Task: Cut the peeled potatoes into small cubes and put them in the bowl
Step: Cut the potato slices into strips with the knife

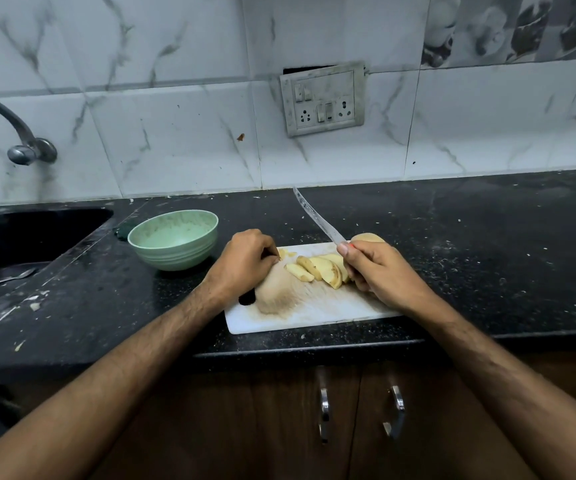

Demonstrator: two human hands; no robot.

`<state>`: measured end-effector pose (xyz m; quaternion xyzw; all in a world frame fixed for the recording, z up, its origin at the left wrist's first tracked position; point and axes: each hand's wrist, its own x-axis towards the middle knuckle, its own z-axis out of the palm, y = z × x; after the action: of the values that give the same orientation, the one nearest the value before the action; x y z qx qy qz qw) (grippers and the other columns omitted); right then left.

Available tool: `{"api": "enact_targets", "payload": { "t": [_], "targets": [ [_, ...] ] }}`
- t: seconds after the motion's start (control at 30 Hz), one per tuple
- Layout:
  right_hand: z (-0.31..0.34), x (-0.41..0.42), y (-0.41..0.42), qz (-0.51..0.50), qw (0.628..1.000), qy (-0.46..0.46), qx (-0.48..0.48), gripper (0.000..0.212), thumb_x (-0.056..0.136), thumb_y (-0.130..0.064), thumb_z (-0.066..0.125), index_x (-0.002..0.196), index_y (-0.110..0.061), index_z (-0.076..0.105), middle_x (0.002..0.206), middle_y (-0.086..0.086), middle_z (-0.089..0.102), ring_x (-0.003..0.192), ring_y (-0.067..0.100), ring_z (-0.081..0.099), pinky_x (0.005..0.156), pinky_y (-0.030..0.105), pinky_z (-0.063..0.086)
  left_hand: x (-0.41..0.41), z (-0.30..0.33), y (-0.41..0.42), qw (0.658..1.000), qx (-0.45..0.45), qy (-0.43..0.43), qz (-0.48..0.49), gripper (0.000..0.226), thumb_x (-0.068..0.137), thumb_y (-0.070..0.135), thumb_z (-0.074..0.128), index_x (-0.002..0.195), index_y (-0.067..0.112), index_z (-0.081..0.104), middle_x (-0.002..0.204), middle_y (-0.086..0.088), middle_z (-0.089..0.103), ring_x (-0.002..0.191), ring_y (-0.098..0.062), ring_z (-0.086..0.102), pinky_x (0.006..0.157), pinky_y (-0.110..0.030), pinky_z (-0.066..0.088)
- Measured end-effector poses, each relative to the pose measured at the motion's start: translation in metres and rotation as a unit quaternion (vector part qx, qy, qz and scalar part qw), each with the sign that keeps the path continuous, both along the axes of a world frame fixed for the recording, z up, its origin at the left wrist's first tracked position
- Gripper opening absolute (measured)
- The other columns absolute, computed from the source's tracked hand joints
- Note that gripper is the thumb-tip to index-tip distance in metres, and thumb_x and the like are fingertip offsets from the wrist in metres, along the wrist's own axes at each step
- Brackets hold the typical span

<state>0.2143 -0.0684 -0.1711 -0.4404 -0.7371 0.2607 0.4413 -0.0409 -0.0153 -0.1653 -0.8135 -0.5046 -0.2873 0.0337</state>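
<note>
A white cutting board (314,313) lies on the black counter. Several yellow potato slices (317,268) lie fanned across its middle. My right hand (380,271) grips a knife (317,220) by the handle, its blade pointing up and away toward the wall. Behind that hand a whole potato (369,237) shows partly. My left hand (245,261) rests on the board's left part with fingers curled, fingertips near small potato bits (284,253); what it holds, if anything, is hidden. A pale green bowl (175,239) stands left of the board and looks empty.
A black sink (26,237) with a spoon (5,278) in it is at the left, under a steel tap (19,133). A switch and socket panel (323,98) is on the tiled wall. Peel scraps dot the counter (487,254). Cabinet handles (324,407) are below.
</note>
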Motion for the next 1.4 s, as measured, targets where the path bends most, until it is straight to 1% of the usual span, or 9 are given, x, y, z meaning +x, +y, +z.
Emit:
{"api": "enact_targets", "payload": {
  "t": [0.23, 0.4, 0.53, 0.67, 0.77, 0.87, 1.0, 1.2, 1.4],
  "targets": [
    [0.001, 0.0, -0.001, -0.001, 1.0, -0.012, 0.003, 0.047, 0.102, -0.043, 0.047, 0.066, -0.015, 0.054, 0.054, 0.007, 0.049, 0.048, 0.016, 0.045, 0.051, 0.029, 0.036, 0.013, 0.007, 0.017, 0.993, -0.068, -0.095, -0.008, 0.006, 0.085, 0.012, 0.079, 0.086, 0.018, 0.08, 0.081, 0.01, 0.075, 0.076, 0.003, 0.066, 0.072, -0.005, 0.046],
    [0.003, 0.0, -0.002, 0.002, 1.0, -0.014, 0.003, 0.048, 0.103, -0.041, 0.047, 0.068, -0.008, 0.054, 0.052, 0.006, 0.048, 0.047, 0.015, 0.043, 0.05, 0.027, 0.035, 0.008, 0.012, 0.018, 0.986, -0.099, -0.131, -0.029, 0.015, 0.095, 0.002, 0.066, 0.101, 0.008, 0.078, 0.08, 0.003, 0.075, 0.064, -0.003, 0.071, 0.066, -0.01, 0.053],
    [0.002, 0.001, -0.002, 0.002, 1.0, -0.013, -0.003, 0.048, 0.103, -0.043, 0.046, 0.068, -0.01, 0.055, 0.05, 0.002, 0.047, 0.047, 0.014, 0.043, 0.05, 0.027, 0.034, 0.004, 0.016, 0.015, 0.988, -0.086, -0.121, -0.048, 0.017, 0.088, -0.002, 0.073, 0.099, 0.009, 0.079, 0.082, 0.003, 0.076, 0.069, -0.002, 0.072, 0.069, -0.009, 0.052],
    [0.001, 0.001, -0.002, 0.001, 1.0, -0.011, -0.006, 0.049, 0.103, -0.044, 0.046, 0.068, -0.01, 0.054, 0.049, 0.003, 0.047, 0.047, 0.016, 0.042, 0.05, 0.028, 0.034, 0.007, 0.02, 0.011, 0.991, -0.038, -0.102, -0.078, 0.016, 0.083, 0.004, 0.079, 0.092, 0.017, 0.079, 0.086, 0.007, 0.072, 0.081, -0.002, 0.068, 0.078, -0.023, 0.055],
    [0.001, 0.001, -0.001, 0.0, 1.0, -0.003, -0.009, 0.048, 0.102, -0.044, 0.047, 0.068, -0.012, 0.054, 0.049, 0.002, 0.047, 0.047, 0.018, 0.043, 0.051, 0.029, 0.034, 0.009, 0.021, 0.004, 0.985, -0.008, -0.002, -0.174, 0.016, 0.089, 0.012, 0.074, 0.103, 0.021, 0.078, 0.096, 0.009, 0.069, 0.09, -0.003, 0.065, 0.078, -0.023, 0.05],
    [0.0, 0.001, 0.0, 0.001, 1.0, 0.001, -0.012, 0.048, 0.102, -0.045, 0.047, 0.067, -0.012, 0.054, 0.05, 0.003, 0.047, 0.048, 0.019, 0.042, 0.051, 0.03, 0.034, 0.004, 0.02, -0.003, 0.977, 0.028, 0.103, -0.184, 0.023, 0.094, 0.029, 0.07, 0.117, 0.03, 0.07, 0.104, 0.018, 0.068, 0.095, 0.007, 0.062, 0.079, -0.024, 0.036],
    [-0.002, 0.0, 0.003, 0.003, 1.0, 0.012, -0.015, 0.048, 0.101, -0.047, 0.047, 0.065, -0.016, 0.053, 0.05, 0.004, 0.045, 0.047, 0.018, 0.041, 0.05, 0.03, 0.033, -0.001, 0.019, -0.006, 0.975, 0.011, 0.078, -0.206, 0.048, 0.089, 0.027, 0.078, 0.133, 0.025, 0.059, 0.103, 0.015, 0.073, 0.095, 0.004, 0.068, 0.087, -0.029, 0.054],
    [-0.004, 0.001, 0.005, 0.003, 1.0, 0.012, -0.019, 0.049, 0.1, -0.052, 0.047, 0.065, -0.017, 0.054, 0.049, 0.001, 0.046, 0.048, 0.018, 0.042, 0.051, 0.031, 0.033, 0.005, 0.018, -0.01, 0.977, 0.012, 0.075, -0.2, 0.053, 0.089, 0.027, 0.077, 0.136, 0.025, 0.052, 0.104, 0.018, 0.07, 0.1, 0.003, 0.064, 0.091, -0.034, 0.05],
    [-0.003, 0.0, 0.005, 0.001, 1.0, 0.007, -0.017, 0.049, 0.1, -0.05, 0.047, 0.065, -0.017, 0.054, 0.049, -0.002, 0.046, 0.047, 0.015, 0.042, 0.051, 0.029, 0.033, 0.007, 0.018, -0.011, 0.974, -0.021, 0.072, -0.215, 0.056, 0.088, 0.024, 0.079, 0.136, 0.023, 0.051, 0.102, 0.012, 0.071, 0.092, -0.001, 0.067, 0.084, -0.027, 0.055]
  ]
}}
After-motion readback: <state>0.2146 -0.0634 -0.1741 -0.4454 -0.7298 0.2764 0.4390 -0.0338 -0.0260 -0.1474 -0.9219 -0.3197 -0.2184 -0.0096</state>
